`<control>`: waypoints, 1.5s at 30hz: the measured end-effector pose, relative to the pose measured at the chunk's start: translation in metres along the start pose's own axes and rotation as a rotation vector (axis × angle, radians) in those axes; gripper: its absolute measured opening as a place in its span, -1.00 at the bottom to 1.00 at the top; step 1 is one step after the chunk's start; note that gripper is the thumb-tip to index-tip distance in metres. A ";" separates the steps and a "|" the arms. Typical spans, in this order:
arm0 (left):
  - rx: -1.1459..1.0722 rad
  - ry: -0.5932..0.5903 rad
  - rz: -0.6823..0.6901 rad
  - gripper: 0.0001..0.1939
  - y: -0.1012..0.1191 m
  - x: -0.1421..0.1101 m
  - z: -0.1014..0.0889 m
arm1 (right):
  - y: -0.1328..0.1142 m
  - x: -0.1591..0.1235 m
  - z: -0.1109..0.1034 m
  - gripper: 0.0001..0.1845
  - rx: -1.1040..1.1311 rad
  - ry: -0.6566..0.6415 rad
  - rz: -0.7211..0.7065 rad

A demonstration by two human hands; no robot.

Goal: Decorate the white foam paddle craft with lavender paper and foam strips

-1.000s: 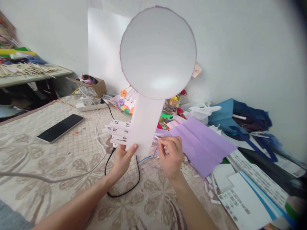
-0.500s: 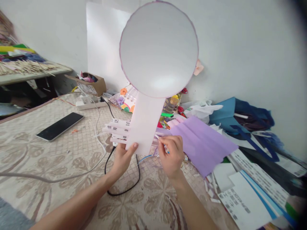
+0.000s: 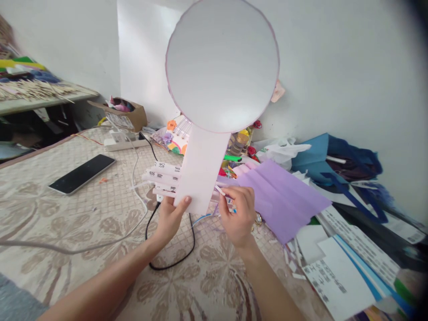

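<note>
My left hand (image 3: 171, 216) grips the lower end of a white paddle-shaped board, its thumb flat on the front. The board has a pale strip handle (image 3: 202, 167) and a large round disc (image 3: 222, 64) with a thin purplish edge. Rolled paper strips with printed characters (image 3: 163, 176) stick out to the left behind the handle. Just right of the handle, my right hand (image 3: 238, 214) is closed in a pinch on a small white strip (image 3: 220, 190). The fingers of my left hand behind the board are hidden.
A black phone (image 3: 83, 174) lies at left, near a white power strip (image 3: 122, 145) and an open cardboard box (image 3: 129, 118). Cables cross the patterned tablecloth (image 3: 113, 276). At right are purple paper (image 3: 284, 196), printed cards (image 3: 344, 276) and a blue bag (image 3: 310, 158).
The board sits slightly higher in view, and its disc looks a little larger. More of the white strip shows at my right fingertips. Both hands keep their grips.
</note>
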State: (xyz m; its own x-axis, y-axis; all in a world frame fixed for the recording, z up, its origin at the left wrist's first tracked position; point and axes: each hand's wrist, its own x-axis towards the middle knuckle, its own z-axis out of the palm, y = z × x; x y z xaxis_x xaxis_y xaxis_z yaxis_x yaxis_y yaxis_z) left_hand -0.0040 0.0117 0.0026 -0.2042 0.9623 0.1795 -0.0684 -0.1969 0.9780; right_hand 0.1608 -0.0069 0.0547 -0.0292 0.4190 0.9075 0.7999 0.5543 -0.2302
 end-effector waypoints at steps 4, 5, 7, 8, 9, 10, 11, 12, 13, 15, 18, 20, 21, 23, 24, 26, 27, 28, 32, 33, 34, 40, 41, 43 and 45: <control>-0.024 0.003 -0.018 -0.37 -0.002 0.000 0.000 | 0.000 0.000 0.000 -0.73 0.002 0.010 -0.017; -0.031 0.007 -0.020 -0.36 -0.003 0.000 0.000 | 0.000 0.000 0.000 -0.73 0.003 0.010 -0.018; -0.040 0.014 -0.014 -0.36 -0.004 0.001 -0.001 | 0.000 0.000 0.000 -0.73 0.003 0.014 -0.016; -0.043 0.014 -0.010 -0.37 -0.004 0.001 -0.001 | 0.000 0.000 0.000 -0.73 0.003 0.017 -0.013; -0.046 0.012 -0.007 -0.37 -0.003 0.002 -0.001 | 0.000 0.000 -0.001 -0.74 0.003 0.020 -0.010; -0.048 0.011 -0.006 -0.37 -0.002 0.002 -0.001 | 0.000 0.001 -0.001 -0.74 0.004 0.025 -0.007; -0.050 0.011 -0.008 -0.37 -0.001 0.002 -0.001 | -0.001 0.001 -0.001 -0.74 0.007 0.029 -0.002; -0.050 0.010 -0.011 -0.37 0.000 0.002 -0.002 | -0.001 0.001 -0.001 -0.74 0.014 0.030 0.007; -0.050 0.009 -0.015 -0.37 0.001 0.003 -0.002 | -0.001 0.001 -0.002 -0.73 0.027 0.031 0.021; -0.062 0.008 -0.022 -0.37 0.000 0.003 -0.002 | -0.002 0.002 -0.004 -0.74 0.062 0.039 0.058; -0.123 -0.002 -0.047 -0.38 -0.006 0.005 -0.003 | -0.001 0.003 -0.008 -0.75 0.112 0.064 0.109; -0.156 -0.014 -0.069 -0.41 -0.011 0.006 -0.004 | -0.001 0.003 -0.011 -0.76 0.140 0.082 0.140; -0.166 -0.019 -0.076 -0.42 -0.014 0.007 -0.005 | -0.001 0.003 -0.013 -0.75 0.160 0.092 0.156; -0.183 -0.021 -0.081 -0.45 -0.016 0.010 -0.005 | -0.002 0.005 -0.016 -0.72 0.214 0.121 0.189; -0.192 -0.016 -0.081 -0.45 -0.017 0.011 -0.006 | -0.003 0.007 -0.018 -0.69 0.248 0.137 0.202; -0.208 -0.005 -0.088 -0.44 -0.016 0.012 -0.006 | -0.005 0.012 -0.025 -0.64 0.312 0.173 0.222; -0.212 -0.002 -0.096 -0.43 -0.015 0.013 -0.006 | -0.007 0.016 -0.029 -0.63 0.335 0.195 0.227; -0.213 0.002 -0.105 -0.42 -0.013 0.013 -0.005 | -0.007 0.021 -0.033 -0.62 0.347 0.225 0.229; -0.197 0.015 -0.120 -0.42 -0.009 0.014 -0.005 | -0.002 0.037 -0.053 -0.61 0.301 0.392 0.243; -0.187 0.015 -0.118 -0.43 -0.009 0.014 -0.005 | 0.001 0.040 -0.057 -0.61 0.285 0.429 0.257; -0.177 0.015 -0.116 -0.44 -0.009 0.014 -0.004 | 0.005 0.042 -0.060 -0.59 0.276 0.467 0.276; -0.154 0.004 -0.097 -0.47 -0.012 0.014 -0.005 | 0.024 0.043 -0.072 -0.56 0.334 0.523 0.423; -0.154 0.001 -0.092 -0.47 -0.012 0.014 -0.005 | 0.025 0.043 -0.072 -0.55 0.352 0.499 0.442; -0.146 -0.001 -0.087 -0.48 -0.011 0.014 -0.005 | 0.024 0.041 -0.072 -0.48 0.389 0.411 0.473; -0.141 -0.002 -0.092 -0.49 -0.009 0.013 -0.004 | 0.022 0.038 -0.070 -0.42 0.406 0.261 0.500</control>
State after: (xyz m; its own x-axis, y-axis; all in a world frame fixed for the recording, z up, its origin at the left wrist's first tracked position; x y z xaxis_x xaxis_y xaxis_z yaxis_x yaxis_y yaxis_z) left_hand -0.0103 0.0254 -0.0038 -0.1886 0.9779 0.0907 -0.2226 -0.1325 0.9659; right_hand 0.2195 -0.0287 0.1088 0.4704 0.5354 0.7015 0.3909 0.5863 -0.7096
